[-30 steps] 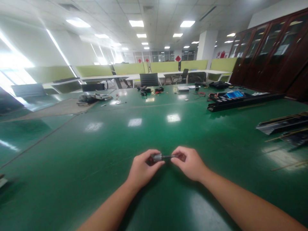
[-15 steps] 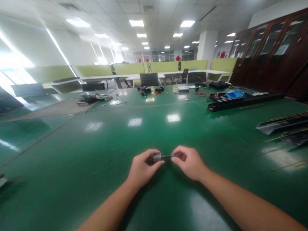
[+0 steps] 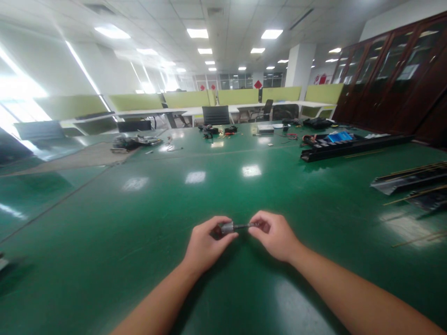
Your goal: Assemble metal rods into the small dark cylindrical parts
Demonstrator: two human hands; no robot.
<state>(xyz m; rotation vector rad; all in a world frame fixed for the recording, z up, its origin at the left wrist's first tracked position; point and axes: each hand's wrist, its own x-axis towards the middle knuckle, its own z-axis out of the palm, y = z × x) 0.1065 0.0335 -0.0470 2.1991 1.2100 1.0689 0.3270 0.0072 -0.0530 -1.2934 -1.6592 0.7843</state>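
Observation:
Between the thumb and fingers of my left hand [image 3: 206, 244] is a short silver cylinder [image 3: 227, 228], lying sideways just above or on the green tabletop [image 3: 167, 200]. A thin dark rod [image 3: 240, 226] reaches from the cylinder's right end to my right hand [image 3: 275, 235]. The right thumb and forefinger pinch the rod's far end, and the fingertips hide that end. Whether cylinder and rod are one piece, I cannot tell. Both hands are closed, with a small gap between them bridged by the rod.
A long black channel [image 3: 349, 150] lies at the back right, with a blue packet [image 3: 339, 137] beside it. More metal channels [image 3: 408, 179] and thin brass-coloured rods [image 3: 414, 195] lie at the right edge. Cables and dark parts [image 3: 138, 141] sit far left; a black chair [image 3: 215, 115] stands beyond.

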